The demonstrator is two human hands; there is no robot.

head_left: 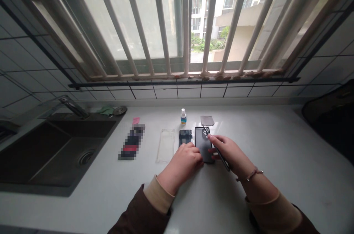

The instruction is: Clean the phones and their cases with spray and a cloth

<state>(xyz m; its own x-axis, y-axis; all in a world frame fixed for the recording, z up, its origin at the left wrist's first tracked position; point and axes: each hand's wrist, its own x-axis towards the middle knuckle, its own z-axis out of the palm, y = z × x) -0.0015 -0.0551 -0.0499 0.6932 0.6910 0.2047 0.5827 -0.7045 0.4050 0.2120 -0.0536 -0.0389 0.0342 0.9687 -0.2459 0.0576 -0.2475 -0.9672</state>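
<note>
A black phone case (pixel 201 145) with camera cutouts lies on the white counter. Beside its left edge is a phone (pixel 185 136) with a dark screen, its lower part covered by my left hand (pixel 186 158). The left fingers are curled together, with their tips at the lower left edge of the case; the thumb is hidden. My right hand (pixel 228 150) is closed around a slim dark pen-like tool (pixel 223 161), slanting over the case. The tool's pale tip reaches the top of the case near the camera cutouts. Lower right fingers touch the case's right side.
Left of the phone lies a clear phone case (pixel 166 145), then a blurred-out dark item (pixel 131 143) and a pink slip (pixel 135 120). Behind stand a small white-capped bottle (pixel 183 116) and a folded grey cloth (pixel 207 120). A sink (pixel 66 189) is at left, a barred window ahead.
</note>
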